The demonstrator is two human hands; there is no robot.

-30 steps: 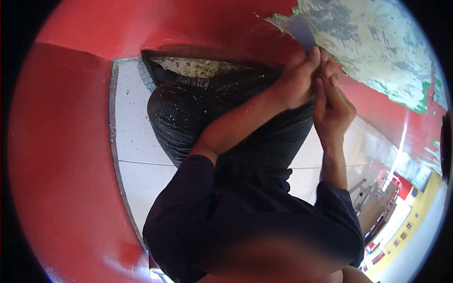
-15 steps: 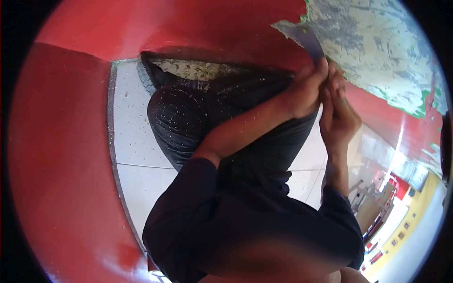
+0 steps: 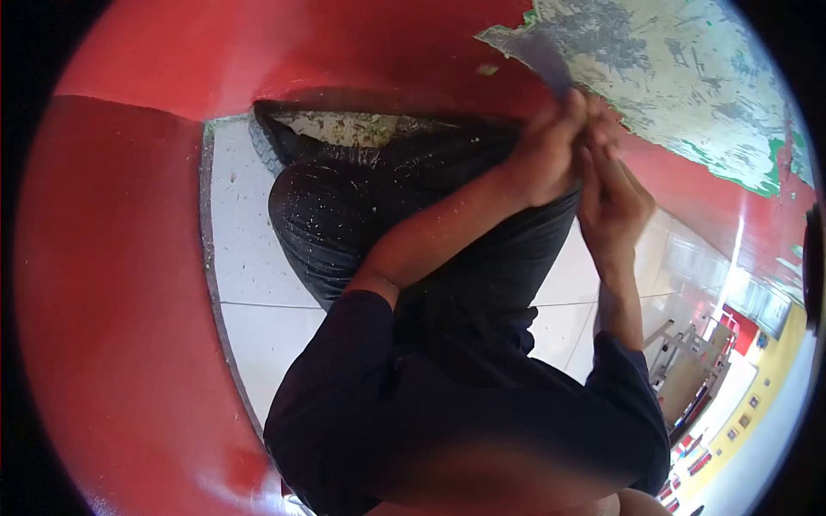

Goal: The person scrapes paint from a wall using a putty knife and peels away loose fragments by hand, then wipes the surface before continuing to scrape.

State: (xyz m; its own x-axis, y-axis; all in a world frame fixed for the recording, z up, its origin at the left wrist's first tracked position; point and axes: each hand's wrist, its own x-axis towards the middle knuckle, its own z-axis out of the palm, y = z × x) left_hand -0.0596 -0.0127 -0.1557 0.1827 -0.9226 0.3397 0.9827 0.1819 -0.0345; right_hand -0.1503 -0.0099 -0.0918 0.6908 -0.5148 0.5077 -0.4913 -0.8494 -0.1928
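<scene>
A scraper point(image 3: 545, 64) with a dark, motion-blurred blade meets the wall at the edge of the peeling red paint. My left hand point(image 3: 551, 150) is wrapped around its handle, close to the blade. Just to the right and below, my right hand point(image 3: 615, 193) is closed at the handle's rear end, its fingers against my left hand. Most of the handle is hidden by my fingers. Bare, scratched grey-white wall point(image 3: 680, 77) with green paint edges spreads to the right of the blade. A small paint chip point(image 3: 488, 70) shows just left of the blade.
Red wall point(image 3: 370, 43) rises in front, and another red wall point(image 3: 112, 275) stands at my left. My bent legs in dark trousers point(image 3: 323, 224) are speckled with paint flakes. White floor tiles point(image 3: 258, 258) lie below. Furniture point(image 3: 688, 370) stands far off at the right.
Both hands and the scraper have shifted slightly left and up. A paint chip has appeared beside the blade, and the bare patch's left edge sits farther left in view.
</scene>
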